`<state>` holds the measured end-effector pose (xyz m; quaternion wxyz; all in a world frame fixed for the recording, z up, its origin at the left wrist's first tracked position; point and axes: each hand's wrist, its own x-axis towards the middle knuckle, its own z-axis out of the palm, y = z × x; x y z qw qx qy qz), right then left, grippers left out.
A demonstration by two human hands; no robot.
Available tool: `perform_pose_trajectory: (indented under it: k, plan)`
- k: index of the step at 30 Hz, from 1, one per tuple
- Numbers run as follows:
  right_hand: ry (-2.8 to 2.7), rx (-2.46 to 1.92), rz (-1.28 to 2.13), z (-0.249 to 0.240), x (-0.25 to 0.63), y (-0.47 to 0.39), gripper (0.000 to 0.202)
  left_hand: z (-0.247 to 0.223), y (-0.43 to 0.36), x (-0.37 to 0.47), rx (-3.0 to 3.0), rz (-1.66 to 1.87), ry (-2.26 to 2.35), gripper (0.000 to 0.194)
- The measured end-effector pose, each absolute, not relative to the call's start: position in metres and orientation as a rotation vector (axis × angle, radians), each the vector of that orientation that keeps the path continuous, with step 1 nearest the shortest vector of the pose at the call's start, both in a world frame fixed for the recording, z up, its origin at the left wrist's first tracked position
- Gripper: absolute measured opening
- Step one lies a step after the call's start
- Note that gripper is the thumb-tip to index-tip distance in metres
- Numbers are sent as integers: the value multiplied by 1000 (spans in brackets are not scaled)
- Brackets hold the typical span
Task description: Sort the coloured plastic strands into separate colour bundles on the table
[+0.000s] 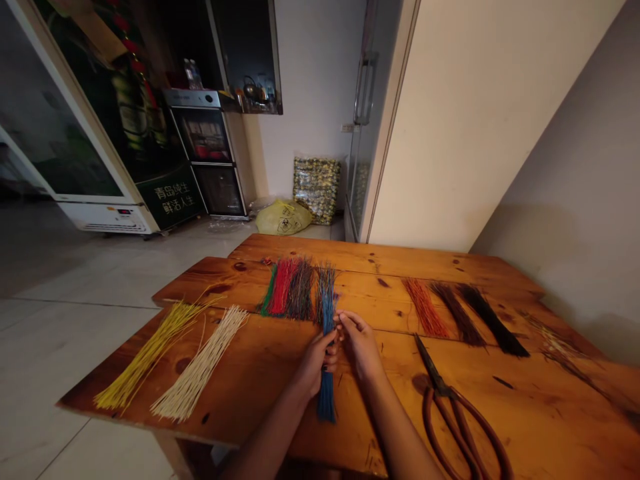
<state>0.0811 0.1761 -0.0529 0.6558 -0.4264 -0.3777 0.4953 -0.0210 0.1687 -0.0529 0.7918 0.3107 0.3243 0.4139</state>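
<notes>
My left hand [314, 363] is wrapped round the middle of a bundle of thin blue strands [327, 400], which stands lengthwise before me over the wooden table. The bundle's lower end sticks out below my fist, and its upper end points away from me. Close against its right side, the fingertips of my right hand [361, 343] are pinched together; whatever lies between them is too small to make out. Just beyond, bundles of green [269, 293], red [283, 287] and dark mixed strands [300, 290] lie side by side.
Large scissors [440, 387] with rusty brown handles lie on the table [380, 413] to the right. Behind them are orange [426, 308], brown [460, 313] and black bundles [493, 320], plus loose twigs [555, 343]. Yellow [150, 353] and cream bundles [200, 363] lie left.
</notes>
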Motion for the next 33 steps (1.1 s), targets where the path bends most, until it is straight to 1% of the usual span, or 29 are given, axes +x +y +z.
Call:
perform_pose_trajectory:
  k: [5, 7, 9, 12, 15, 20, 23, 24, 28, 30, 33]
  plan:
    - [-753, -1041, 932, -41, 97, 190, 34, -53, 171, -21, 592, 860, 573, 30]
    - [-728, -1099, 866, -35, 109, 208, 38, -53, 174, -22, 556, 856, 521, 29]
    - [-776, -1164, 874, -29, 115, 233, 38, -53, 178, -25, 518, 872, 482, 28]
    - [-957, -1262, 1012, -23, 111, 269, 34, -52, 182, -31, 469, 903, 443, 25]
    - [-1117, -1332, 1106, -21, 102, 279, 39, -51, 184, -35, 430, 956, 413, 23]
    - [-1278, -1305, 1199, -35, 99, 233, 43, -53, 187, -31, 349, 1112, 403, 23]
    - [-1369, -1192, 1264, -48, 100, 201, 49, -54, 187, -27, 311, 1147, 430, 17]
    - [-1404, -1145, 1304, -52, 100, 194, 49, -53, 187, -26, 330, 1155, 449, 18]
    - [-1481, -1044, 1627, -53, 101, 181, 52, -53, 184, -26, 649, 1231, 630, 36]
    - [-1509, -989, 1698, -49, 101, 179, 53, -55, 181, -28, 890, 1268, 794, 41]
    - [-1628, -881, 1757, -46, 101, 174, 41, -57, 178, -33, 1202, 1364, 1006, 41]
